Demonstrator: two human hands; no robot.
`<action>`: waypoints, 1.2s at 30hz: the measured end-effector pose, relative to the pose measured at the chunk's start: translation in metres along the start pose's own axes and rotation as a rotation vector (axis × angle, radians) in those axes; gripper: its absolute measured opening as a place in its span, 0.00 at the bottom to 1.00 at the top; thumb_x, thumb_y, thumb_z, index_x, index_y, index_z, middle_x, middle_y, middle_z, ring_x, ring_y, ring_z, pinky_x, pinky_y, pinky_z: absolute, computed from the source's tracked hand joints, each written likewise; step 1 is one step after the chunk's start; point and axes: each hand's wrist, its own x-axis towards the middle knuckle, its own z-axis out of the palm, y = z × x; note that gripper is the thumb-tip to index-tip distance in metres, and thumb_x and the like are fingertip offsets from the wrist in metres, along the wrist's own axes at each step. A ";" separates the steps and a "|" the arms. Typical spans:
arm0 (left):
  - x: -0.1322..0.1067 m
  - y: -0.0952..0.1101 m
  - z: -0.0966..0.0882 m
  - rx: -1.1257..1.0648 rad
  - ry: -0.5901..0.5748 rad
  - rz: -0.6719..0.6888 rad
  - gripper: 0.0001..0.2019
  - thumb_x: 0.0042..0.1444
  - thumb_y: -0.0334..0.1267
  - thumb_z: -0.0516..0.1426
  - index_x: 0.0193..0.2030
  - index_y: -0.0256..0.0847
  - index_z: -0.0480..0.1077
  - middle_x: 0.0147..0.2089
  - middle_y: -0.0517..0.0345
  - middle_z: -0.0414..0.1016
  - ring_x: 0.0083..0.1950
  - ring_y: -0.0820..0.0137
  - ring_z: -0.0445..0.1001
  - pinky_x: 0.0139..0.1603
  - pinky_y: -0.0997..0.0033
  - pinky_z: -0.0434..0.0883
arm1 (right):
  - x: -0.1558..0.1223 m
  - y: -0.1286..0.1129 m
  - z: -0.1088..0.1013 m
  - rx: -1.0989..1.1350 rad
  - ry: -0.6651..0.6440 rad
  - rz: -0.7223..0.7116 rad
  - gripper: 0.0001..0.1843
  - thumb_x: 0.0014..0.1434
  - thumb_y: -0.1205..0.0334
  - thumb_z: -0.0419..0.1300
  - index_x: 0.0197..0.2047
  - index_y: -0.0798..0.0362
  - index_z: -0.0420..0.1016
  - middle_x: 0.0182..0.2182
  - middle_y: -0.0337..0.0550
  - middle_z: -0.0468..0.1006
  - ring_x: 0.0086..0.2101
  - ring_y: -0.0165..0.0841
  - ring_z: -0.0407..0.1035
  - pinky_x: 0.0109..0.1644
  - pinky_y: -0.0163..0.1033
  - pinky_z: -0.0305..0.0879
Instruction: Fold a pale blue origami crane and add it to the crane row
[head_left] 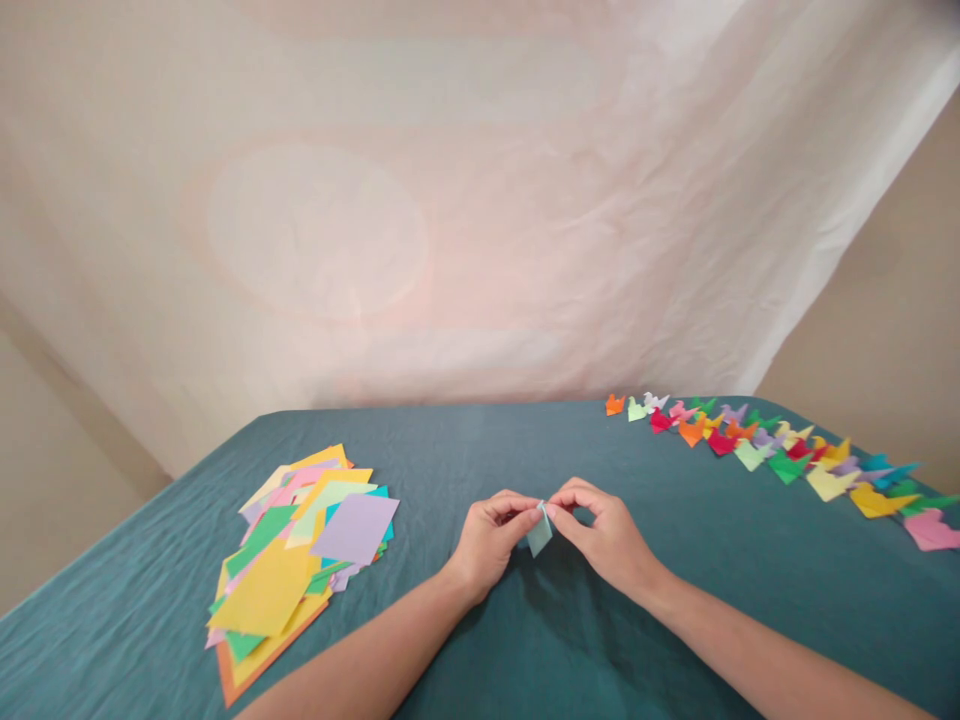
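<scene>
A small piece of folded light-blue paper [540, 537] hangs between my two hands, near the middle of the table's front part. My left hand [495, 537] pinches its upper left side between thumb and forefinger. From the right, my right hand [600, 525] pinches the top of the same paper with thumb and fingertips. The paper's lower end points down as a flat, slanted flap. My fingertips cover its upper folds, so its full shape cannot be made out.
To the left lies a loose, spread pile of coloured paper sheets [274, 590], with a lilac square [358, 528] on it. Several folded paper birds [787, 467] in many colours stand in rows at the right. A dark green cloth [450, 450] covers the table; a pale sheet [480, 230] hangs behind.
</scene>
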 end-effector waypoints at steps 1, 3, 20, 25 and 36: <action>0.000 0.000 0.000 -0.005 0.000 -0.002 0.12 0.49 0.45 0.61 0.35 0.39 0.77 0.36 0.54 0.74 0.38 0.68 0.70 0.41 0.71 0.66 | 0.001 0.000 -0.001 -0.017 -0.007 -0.020 0.09 0.57 0.61 0.54 0.28 0.52 0.73 0.27 0.39 0.72 0.30 0.32 0.67 0.37 0.37 0.62; 0.000 0.000 0.000 -0.017 0.001 -0.003 0.12 0.49 0.45 0.61 0.35 0.38 0.77 0.36 0.53 0.74 0.38 0.68 0.70 0.41 0.71 0.67 | 0.002 -0.001 -0.004 -0.072 -0.014 -0.065 0.09 0.57 0.61 0.55 0.29 0.51 0.73 0.28 0.40 0.73 0.31 0.32 0.67 0.39 0.38 0.61; 0.001 -0.004 0.003 0.025 0.052 0.014 0.11 0.50 0.45 0.60 0.34 0.38 0.77 0.35 0.54 0.74 0.36 0.69 0.70 0.39 0.73 0.65 | 0.003 -0.004 -0.005 -0.214 0.012 -0.164 0.06 0.56 0.66 0.55 0.29 0.50 0.71 0.27 0.38 0.71 0.31 0.33 0.66 0.39 0.39 0.58; 0.001 -0.005 0.004 0.027 0.062 0.016 0.11 0.50 0.44 0.60 0.34 0.38 0.77 0.34 0.55 0.73 0.35 0.69 0.70 0.37 0.73 0.65 | 0.004 -0.003 -0.004 -0.220 0.028 -0.154 0.06 0.54 0.67 0.56 0.28 0.51 0.71 0.26 0.38 0.71 0.31 0.32 0.66 0.39 0.39 0.58; 0.001 -0.008 0.004 0.099 0.087 0.052 0.11 0.51 0.44 0.59 0.33 0.38 0.76 0.34 0.55 0.73 0.35 0.69 0.69 0.37 0.74 0.65 | 0.005 -0.004 -0.004 -0.240 0.020 -0.143 0.05 0.53 0.68 0.56 0.27 0.51 0.70 0.25 0.37 0.70 0.30 0.32 0.65 0.39 0.38 0.57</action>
